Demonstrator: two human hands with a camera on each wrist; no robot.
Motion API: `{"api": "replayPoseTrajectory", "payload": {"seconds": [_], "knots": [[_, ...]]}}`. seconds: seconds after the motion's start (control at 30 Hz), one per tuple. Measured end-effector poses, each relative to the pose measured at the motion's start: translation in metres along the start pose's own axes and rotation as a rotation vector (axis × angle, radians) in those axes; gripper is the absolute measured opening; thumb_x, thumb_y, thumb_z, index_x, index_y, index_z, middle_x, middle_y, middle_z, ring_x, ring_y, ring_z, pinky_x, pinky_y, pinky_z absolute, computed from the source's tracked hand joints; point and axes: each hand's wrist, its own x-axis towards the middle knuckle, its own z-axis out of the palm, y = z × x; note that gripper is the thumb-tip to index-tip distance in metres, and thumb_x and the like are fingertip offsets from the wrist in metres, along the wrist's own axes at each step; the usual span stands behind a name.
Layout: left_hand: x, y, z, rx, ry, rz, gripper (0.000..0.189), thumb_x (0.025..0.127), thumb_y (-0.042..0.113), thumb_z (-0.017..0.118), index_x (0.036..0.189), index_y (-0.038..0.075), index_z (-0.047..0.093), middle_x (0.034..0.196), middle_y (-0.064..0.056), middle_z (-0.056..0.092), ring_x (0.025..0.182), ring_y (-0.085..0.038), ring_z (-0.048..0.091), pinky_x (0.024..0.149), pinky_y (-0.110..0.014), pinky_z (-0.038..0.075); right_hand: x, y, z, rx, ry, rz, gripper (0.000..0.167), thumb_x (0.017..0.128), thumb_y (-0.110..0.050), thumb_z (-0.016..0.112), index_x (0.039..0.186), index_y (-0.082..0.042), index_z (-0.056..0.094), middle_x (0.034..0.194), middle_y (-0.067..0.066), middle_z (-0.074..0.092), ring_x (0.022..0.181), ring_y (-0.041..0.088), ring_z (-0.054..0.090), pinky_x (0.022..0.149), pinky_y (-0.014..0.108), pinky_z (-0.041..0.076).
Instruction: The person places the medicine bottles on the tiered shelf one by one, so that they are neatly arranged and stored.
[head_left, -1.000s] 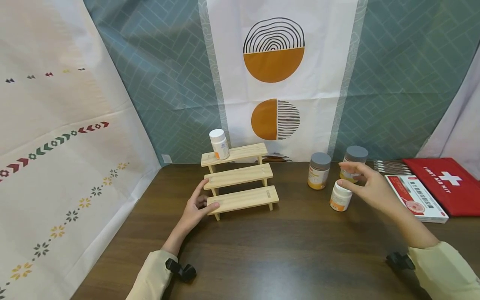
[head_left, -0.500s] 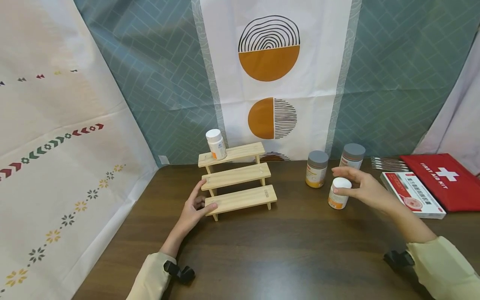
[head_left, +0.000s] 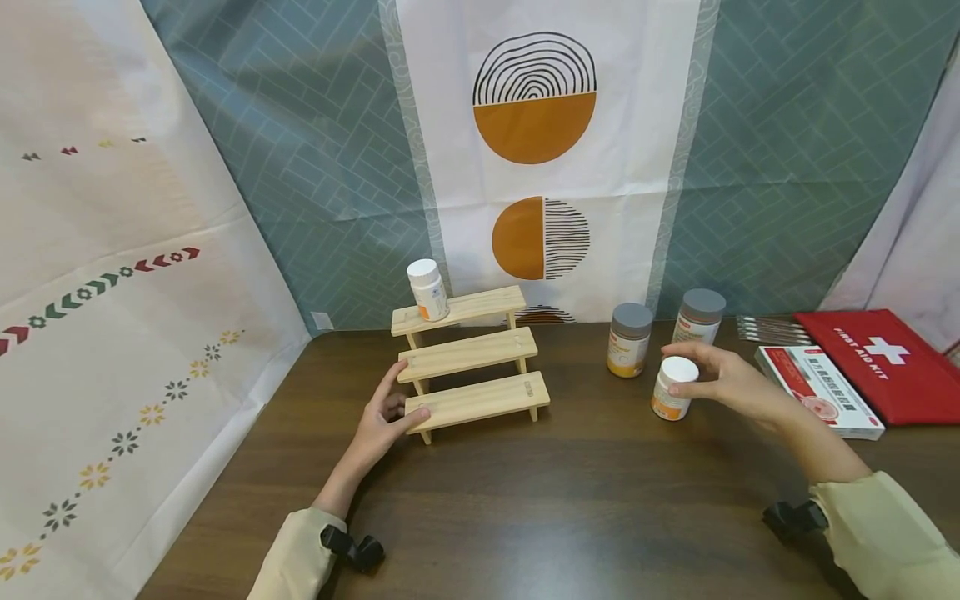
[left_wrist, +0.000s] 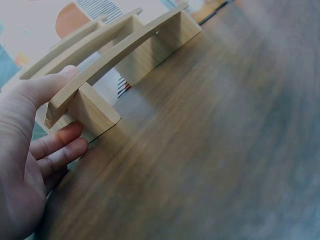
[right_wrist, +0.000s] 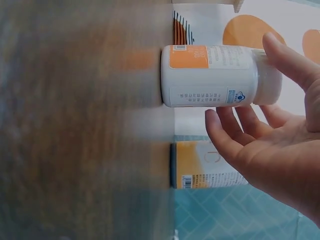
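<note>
My left hand [head_left: 377,431] holds the left end of a three-step wooden display stand [head_left: 468,353]. Its thumb lies at the lowest step, and a finger reaches the middle one. The left wrist view shows curled fingers [left_wrist: 62,150] beside the stand's leg. On the top step stands a white pill bottle [head_left: 430,293]. At the right, my right hand [head_left: 738,385] grips another white pill bottle [head_left: 667,403] around its cap. That bottle [right_wrist: 210,77] stands upright on the table, with the thumb on one side of the cap and fingers on the other.
Two grey-capped supplement jars [head_left: 628,340] stand behind the right hand, the farther jar [head_left: 700,312] partly covered by it. Packed cotton swabs [head_left: 772,331], a medicine box [head_left: 819,390] and a red first aid pouch [head_left: 888,367] lie at the right. Curtains close off the table's back.
My right hand has come down around the white bottle's cap and closed its thumb and fingers on it. The left hand keeps its hold on the stand. The head view has shifted slightly.
</note>
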Motion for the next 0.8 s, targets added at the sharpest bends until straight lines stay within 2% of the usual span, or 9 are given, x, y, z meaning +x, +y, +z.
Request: {"api": "replayPoseTrajectory", "payload": {"seconds": [0.2,0.53,0.8], "knots": [[0.0005,-0.0007,-0.0002,-0.002,-0.004,0.016,0.084,0.090,0.002,0.067,0.157,0.020,0.020,0.073,-0.001,0.054,0.063,-0.004,0.045,0.055,-0.026,0.038,0.0010,0.0033,-0.0015,-0.005,-0.025,0.025,0.062,0.089,-0.020,0.070,0.141,0.001,0.043,0.134,0.020,0.049,0.099,-0.004,0.051,0.084,0.033,0.046],[-0.0003,0.0006,-0.0007,0.005,-0.003,0.003,0.083,0.090,0.003,0.067,0.156,0.022,0.021,0.071,0.000,0.048,0.062,-0.004,0.041,0.057,-0.026,0.036,0.0003,0.0058,-0.0023,-0.003,-0.037,0.035,0.060,0.089,-0.020,0.070,0.139,0.001,0.044,0.135,0.023,0.049,0.099,-0.008,0.049,0.087,0.036,0.045],[0.0005,0.0001,-0.0005,0.013,0.000,-0.006,0.084,0.090,0.004,0.067,0.156,0.022,0.021,0.074,-0.001,0.053,0.064,-0.005,0.045,0.058,-0.026,0.038,0.0005,0.0060,-0.0028,-0.001,-0.039,0.032,0.059,0.089,-0.019,0.070,0.139,0.001,0.044,0.131,0.018,0.052,0.098,-0.007,0.050,0.087,0.036,0.044]]}}
